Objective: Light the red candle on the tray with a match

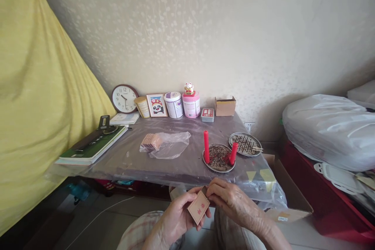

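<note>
While left hand [176, 214] grips box [199, 208], likely light, crushable, best edge-held, right hand [231, 197] curls at its end, hold unclear.

Holding a box [199, 208] in the left hand [176, 215], with the right hand [231, 198] at its far end; facing two candles [206, 147] on a plate [219, 171].

From the table's [175, 125] front edge, the right hand [231, 199] could pass rearward between plastic bag [175, 144] and round metal tray [217, 160]. Obstacles: two red candles [206, 148] standing on tray; lidded canisters [175, 106] near back edge.
</note>
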### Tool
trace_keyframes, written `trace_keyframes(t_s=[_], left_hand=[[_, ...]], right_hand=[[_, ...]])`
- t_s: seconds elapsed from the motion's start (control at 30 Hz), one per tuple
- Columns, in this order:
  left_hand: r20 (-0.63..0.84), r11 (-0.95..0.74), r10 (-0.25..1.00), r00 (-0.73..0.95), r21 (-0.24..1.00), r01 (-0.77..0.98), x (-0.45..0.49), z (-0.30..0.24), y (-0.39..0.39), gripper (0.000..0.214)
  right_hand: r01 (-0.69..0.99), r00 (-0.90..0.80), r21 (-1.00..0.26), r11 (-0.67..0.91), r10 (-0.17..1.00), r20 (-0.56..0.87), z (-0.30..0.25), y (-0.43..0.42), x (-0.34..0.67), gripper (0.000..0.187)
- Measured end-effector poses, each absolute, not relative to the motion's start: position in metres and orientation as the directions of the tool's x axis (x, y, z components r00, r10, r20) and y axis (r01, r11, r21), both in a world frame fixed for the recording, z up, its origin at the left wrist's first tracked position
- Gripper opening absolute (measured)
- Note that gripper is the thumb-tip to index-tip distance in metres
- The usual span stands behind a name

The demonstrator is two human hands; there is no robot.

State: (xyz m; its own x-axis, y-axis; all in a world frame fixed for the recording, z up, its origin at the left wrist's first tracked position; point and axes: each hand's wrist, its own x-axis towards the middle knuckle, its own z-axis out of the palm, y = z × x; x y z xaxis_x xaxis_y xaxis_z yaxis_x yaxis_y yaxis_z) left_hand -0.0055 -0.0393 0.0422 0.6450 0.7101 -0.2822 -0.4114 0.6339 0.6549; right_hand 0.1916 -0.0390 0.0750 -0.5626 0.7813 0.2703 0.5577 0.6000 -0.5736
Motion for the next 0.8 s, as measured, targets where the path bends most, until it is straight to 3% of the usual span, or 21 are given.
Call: trace_keyframes(t_s=[0.23, 0.4, 0.63, 0.8], left_hand=[[-0.258, 0.609, 0.733, 0.630, 0.661, -0.439, -0.005, 0.042, -0.038, 0.049], [-0.224, 0.567, 0.776, 0.589, 0.657, -0.497, -0.007, 0.047, -0.036, 0.049], [-0.239, 0.580, 0.782, 0.575, 0.618, -0.532, -0.009, 0.053, -0.037, 0.055], [-0.232, 0.571, 0.796, 0.559, 0.596, -0.565, -0.008, 0.057, -0.037, 0.058]], right_hand=[[0.602, -0.546, -0.531, 0.596, 0.793, 0.271, 0.078, -0.042, 0.195, 0.021], [0.635, -0.311, -0.636, 0.438, 0.899, 0.309, 0.071, -0.041, 0.204, 0.015], [0.272, -0.106, -0.923, 0.272, 0.962, 0.252, 0.052, -0.046, 0.198, 0.016], [-0.077, 0.001, -0.990, 0.118, 0.993, 0.119, 0.048, -0.054, 0.180, 0.017]])
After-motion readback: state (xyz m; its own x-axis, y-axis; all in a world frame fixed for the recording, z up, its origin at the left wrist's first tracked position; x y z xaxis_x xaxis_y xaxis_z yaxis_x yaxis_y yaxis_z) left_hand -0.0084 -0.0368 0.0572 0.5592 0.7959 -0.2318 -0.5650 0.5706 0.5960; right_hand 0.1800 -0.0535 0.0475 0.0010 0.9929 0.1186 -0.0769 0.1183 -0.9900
